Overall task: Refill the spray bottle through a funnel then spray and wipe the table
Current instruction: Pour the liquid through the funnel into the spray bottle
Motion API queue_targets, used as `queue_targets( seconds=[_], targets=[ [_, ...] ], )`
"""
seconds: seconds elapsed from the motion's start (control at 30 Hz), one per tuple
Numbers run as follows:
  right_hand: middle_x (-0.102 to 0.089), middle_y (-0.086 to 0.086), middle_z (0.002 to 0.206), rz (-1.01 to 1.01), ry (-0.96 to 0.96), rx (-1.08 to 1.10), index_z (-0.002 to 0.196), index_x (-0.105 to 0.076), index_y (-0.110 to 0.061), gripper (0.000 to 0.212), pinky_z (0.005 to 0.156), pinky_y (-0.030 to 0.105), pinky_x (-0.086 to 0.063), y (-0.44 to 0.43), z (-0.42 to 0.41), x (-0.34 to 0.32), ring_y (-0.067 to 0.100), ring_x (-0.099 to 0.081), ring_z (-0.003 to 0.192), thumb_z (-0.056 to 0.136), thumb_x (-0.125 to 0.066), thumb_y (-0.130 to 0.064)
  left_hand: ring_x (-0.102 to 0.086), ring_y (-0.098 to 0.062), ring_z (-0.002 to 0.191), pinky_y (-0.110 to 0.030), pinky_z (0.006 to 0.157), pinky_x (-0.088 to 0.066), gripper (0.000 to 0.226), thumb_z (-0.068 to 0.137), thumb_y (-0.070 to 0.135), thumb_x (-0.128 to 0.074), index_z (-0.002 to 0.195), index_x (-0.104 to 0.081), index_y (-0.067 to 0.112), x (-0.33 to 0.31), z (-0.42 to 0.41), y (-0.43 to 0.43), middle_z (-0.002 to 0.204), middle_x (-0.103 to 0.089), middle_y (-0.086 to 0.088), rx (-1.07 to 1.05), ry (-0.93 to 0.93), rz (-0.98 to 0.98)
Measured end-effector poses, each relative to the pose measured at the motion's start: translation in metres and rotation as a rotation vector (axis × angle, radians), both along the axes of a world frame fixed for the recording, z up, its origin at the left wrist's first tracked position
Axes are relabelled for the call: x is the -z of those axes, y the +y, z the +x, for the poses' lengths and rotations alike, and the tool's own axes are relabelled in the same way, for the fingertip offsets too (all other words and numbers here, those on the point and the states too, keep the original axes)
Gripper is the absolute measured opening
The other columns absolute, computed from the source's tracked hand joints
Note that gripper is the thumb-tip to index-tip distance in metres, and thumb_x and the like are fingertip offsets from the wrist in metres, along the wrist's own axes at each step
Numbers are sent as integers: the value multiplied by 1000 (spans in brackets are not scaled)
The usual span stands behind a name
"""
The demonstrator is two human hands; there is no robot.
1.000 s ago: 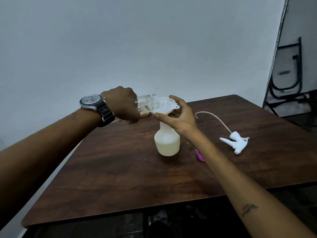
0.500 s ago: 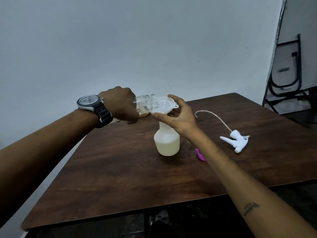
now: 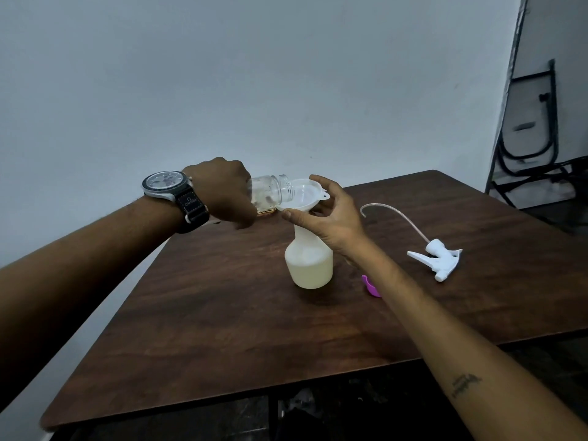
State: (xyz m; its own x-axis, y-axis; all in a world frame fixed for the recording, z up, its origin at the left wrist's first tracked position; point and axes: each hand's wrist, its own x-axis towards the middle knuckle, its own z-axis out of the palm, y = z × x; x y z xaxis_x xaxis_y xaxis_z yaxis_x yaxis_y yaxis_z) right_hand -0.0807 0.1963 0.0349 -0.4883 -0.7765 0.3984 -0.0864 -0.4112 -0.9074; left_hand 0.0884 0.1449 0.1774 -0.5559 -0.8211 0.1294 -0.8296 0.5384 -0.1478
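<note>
A white translucent spray bottle [image 3: 309, 265] stands uncapped on the dark wooden table [image 3: 222, 329], holding pale liquid. A white funnel [image 3: 304, 194] sits in its neck. My right hand [image 3: 331, 214] holds the funnel's rim between thumb and fingers. My left hand [image 3: 222, 194] grips a clear glass jar [image 3: 270, 192], tipped on its side with its mouth over the funnel. The jar looks nearly empty. The white trigger sprayer head [image 3: 437, 257] with its thin tube lies on the table to the right.
A purple object [image 3: 370, 285] lies on the table, partly hidden behind my right forearm. A grey wall stands close behind the table. Black metal frames [image 3: 537, 138] lean against the wall at the far right. A wristwatch [image 3: 171, 192] is on my left wrist.
The jar stays tipped over the funnel and both hands keep their hold. Only the view has shifted slightly.
</note>
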Motion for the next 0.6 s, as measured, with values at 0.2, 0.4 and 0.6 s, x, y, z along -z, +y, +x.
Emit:
queue_targets(
  seconds=[0.2, 0.4, 0.6],
  targets=[
    [-63, -3, 131, 2, 1, -7, 141, -54, -23, 87, 87, 18, -57, 1, -2, 0, 10, -67, 112, 66, -98, -20, -71, -27, 85, -25, 63, -45, 28, 65, 28, -79, 88, -72, 16, -2, -3, -1, 71, -68, -1, -7, -31, -7],
    [-63, -5, 132, 10, 14, 1, 141, -54, -26, 89, 93, 25, -58, 0, -2, 1, 11, -67, 115, 64, -99, -25, -72, -26, 83, -25, 63, -45, 26, 66, 28, -79, 88, -73, 15, -3, -3, 1, 68, -66, -1, -7, -42, -9],
    [-63, -6, 130, 9, 12, -7, 141, -53, -25, 88, 88, 18, -57, 1, -2, 0, 7, -66, 112, 66, -98, -23, -70, -25, 80, -28, 67, -48, 23, 68, 28, -79, 87, -72, 16, -5, -4, 3, 67, -64, 1, -1, -65, -15]
  ],
)
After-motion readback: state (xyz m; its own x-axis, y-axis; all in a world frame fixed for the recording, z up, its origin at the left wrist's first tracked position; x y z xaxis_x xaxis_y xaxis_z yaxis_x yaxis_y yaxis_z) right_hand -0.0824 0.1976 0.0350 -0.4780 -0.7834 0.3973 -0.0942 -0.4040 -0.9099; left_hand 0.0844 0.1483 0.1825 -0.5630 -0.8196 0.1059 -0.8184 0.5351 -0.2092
